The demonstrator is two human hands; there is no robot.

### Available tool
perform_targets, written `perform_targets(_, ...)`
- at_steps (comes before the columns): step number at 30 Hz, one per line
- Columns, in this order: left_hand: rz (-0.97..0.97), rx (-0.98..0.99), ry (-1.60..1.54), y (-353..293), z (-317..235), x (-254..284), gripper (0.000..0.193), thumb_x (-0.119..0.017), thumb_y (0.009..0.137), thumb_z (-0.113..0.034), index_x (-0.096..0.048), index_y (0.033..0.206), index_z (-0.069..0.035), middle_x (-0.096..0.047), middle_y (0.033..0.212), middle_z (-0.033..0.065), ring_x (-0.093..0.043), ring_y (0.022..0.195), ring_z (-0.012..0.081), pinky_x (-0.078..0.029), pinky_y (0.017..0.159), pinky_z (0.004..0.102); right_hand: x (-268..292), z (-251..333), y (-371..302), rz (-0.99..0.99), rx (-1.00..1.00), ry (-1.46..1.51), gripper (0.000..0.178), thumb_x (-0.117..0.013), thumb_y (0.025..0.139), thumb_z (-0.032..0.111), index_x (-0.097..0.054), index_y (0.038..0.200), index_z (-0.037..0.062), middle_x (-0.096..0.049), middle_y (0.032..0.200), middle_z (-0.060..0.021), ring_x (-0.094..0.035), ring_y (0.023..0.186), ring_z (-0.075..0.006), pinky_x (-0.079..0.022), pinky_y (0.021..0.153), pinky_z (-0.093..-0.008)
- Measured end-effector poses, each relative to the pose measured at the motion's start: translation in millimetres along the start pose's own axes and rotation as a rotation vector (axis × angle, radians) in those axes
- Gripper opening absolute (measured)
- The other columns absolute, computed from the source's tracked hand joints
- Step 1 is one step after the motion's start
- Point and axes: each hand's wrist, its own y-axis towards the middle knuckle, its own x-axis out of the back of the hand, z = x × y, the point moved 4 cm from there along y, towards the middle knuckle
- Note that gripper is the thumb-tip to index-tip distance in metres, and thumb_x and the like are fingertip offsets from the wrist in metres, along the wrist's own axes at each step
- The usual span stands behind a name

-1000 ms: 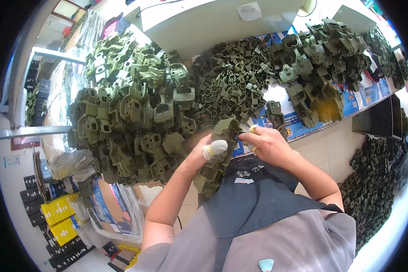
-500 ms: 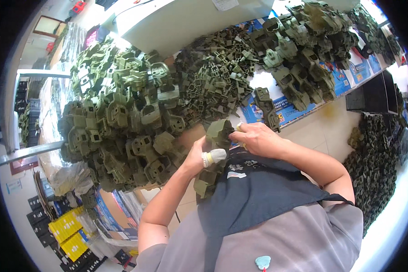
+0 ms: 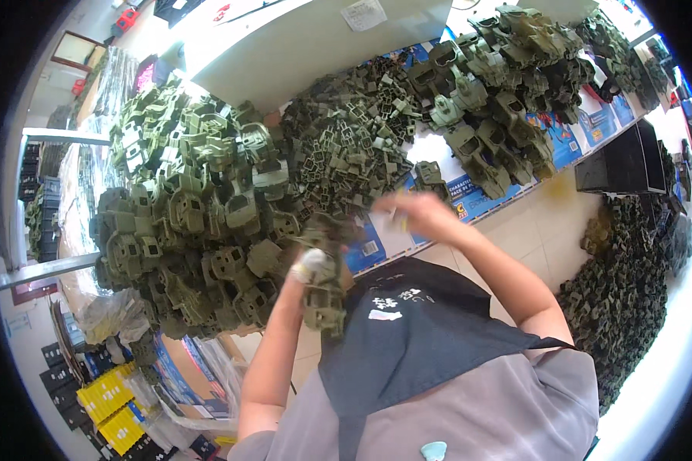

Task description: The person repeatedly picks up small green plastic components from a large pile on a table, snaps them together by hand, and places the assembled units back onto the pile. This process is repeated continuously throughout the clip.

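Observation:
My left hand (image 3: 307, 267), with a pale cover on its thumb, is closed around a long olive-green molded part (image 3: 324, 301). The part is held upright in front of my dark apron, beside the large pile of similar hollow parts (image 3: 231, 261). My right hand (image 3: 417, 213) hovers apart from it, over the front edge of the table. Motion smears its fingers, so whether they pinch anything does not show. Beyond both hands lies a heap of small olive-green frame-like pieces (image 3: 346, 142).
More large green parts (image 3: 507, 138) are stacked at the far right on blue printed sheets (image 3: 469, 188). A black crate (image 3: 623, 161) stands at right above a heap of dark green parts (image 3: 615, 307). Yellow and black bins (image 3: 111, 407) sit at lower left.
My right hand has come away from the held part and moved slightly up. My left hand has shifted left and turned the part, showing another side of it.

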Motion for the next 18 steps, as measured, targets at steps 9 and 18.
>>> perform_targets(9,0.276,-0.067,-0.604,-13.1,1.6,-8.6,0.073,-0.052,0.080,-0.058,-0.046,0.122,0.001,-0.059,0.106,0.0139,-0.062,0.081,0.0240,-0.054,0.070,0.0369,-16.6,-123.5,34.2,-0.064,0.006,-0.726,0.030,-0.048,0.079,0.007,-0.050,0.108,0.0145,-0.056,0.091,-0.0116,-0.059,0.081,-0.0290,-0.050,0.064,-0.0378)
perform_targets(18,0.190,-0.079,-0.537,1.1,6.8,-33.5,0.055,-0.036,0.091,-0.046,-0.047,0.121,-0.002,-0.057,0.111,0.0186,-0.063,0.083,0.0262,-0.055,0.071,0.0428,-6.9,52.0,-55.3,0.545,-0.278,0.009,0.020,-0.067,0.076,0.013,-0.055,0.091,0.0060,-0.060,0.089,-0.0130,-0.060,0.085,-0.0318,-0.047,0.072,-0.0370)
